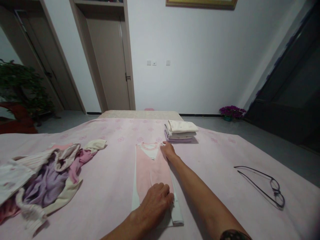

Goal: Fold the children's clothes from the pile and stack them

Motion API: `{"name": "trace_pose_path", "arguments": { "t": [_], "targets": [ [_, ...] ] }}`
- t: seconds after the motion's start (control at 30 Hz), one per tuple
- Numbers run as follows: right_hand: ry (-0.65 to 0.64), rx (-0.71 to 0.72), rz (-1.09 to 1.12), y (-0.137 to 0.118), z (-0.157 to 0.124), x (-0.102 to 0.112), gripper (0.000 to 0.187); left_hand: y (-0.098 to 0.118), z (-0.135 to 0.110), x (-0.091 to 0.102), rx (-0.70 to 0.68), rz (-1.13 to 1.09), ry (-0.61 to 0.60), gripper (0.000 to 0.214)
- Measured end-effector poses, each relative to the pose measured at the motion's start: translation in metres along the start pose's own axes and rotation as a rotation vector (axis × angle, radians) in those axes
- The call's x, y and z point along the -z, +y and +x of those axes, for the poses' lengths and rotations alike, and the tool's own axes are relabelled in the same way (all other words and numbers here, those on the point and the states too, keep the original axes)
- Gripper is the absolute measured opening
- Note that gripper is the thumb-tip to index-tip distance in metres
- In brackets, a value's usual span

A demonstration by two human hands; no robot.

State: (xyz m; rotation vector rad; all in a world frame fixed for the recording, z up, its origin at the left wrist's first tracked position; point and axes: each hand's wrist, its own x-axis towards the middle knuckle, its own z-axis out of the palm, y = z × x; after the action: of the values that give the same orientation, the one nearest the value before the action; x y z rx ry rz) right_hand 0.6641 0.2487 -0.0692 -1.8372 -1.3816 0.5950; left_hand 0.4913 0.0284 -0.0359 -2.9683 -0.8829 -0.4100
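Observation:
A small pink and white shirt [145, 170] lies face up, folded into a long narrow shape, its collar pointing away from me. My right hand [168, 151] is at its top right corner, fingertips closed on the shoulder beside the collar. Nearer to me, my left hand [158, 199] rests over the lower part, its fingers curled and closed at the right edge of the cloth. White sleeve cloth shows along both sides and below the left hand. The left hand covers part of the shirt's lower middle.
A neat stack of folded clothes [181, 131] sits just beyond the right hand. Loose, crumpled clothes [47, 180] are heaped at the left. Black-framed glasses [271, 188] lie at the right on the pink flowered cloth [210, 200]. Purple flowers [232, 111] stand on the floor behind.

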Motion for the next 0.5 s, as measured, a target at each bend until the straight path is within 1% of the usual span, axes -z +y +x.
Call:
{"name": "trace_pose_path", "arguments": {
  "t": [0.1, 0.23, 0.37, 0.5],
  "targets": [
    [0.001, -0.024, -0.049, 0.001, 0.004, -0.002, 0.049, 0.001, -0.002, 0.002, 0.027, -0.034, -0.026, 0.005],
    [-0.02, -0.007, -0.137, 0.0, 0.004, 0.0, 0.041, 0.003, -0.004, 0.006, 0.082, -0.066, -0.06, 0.004],
    [-0.015, 0.062, -0.243, 0.0, -0.004, 0.007, 0.037, 0.004, -0.007, 0.003, 0.105, -0.107, -0.075, 0.003],
    [0.015, 0.143, -0.323, 0.001, -0.014, 0.012, 0.041, 0.003, -0.009, -0.002, 0.102, -0.133, -0.042, 0.004]
  ]
}}
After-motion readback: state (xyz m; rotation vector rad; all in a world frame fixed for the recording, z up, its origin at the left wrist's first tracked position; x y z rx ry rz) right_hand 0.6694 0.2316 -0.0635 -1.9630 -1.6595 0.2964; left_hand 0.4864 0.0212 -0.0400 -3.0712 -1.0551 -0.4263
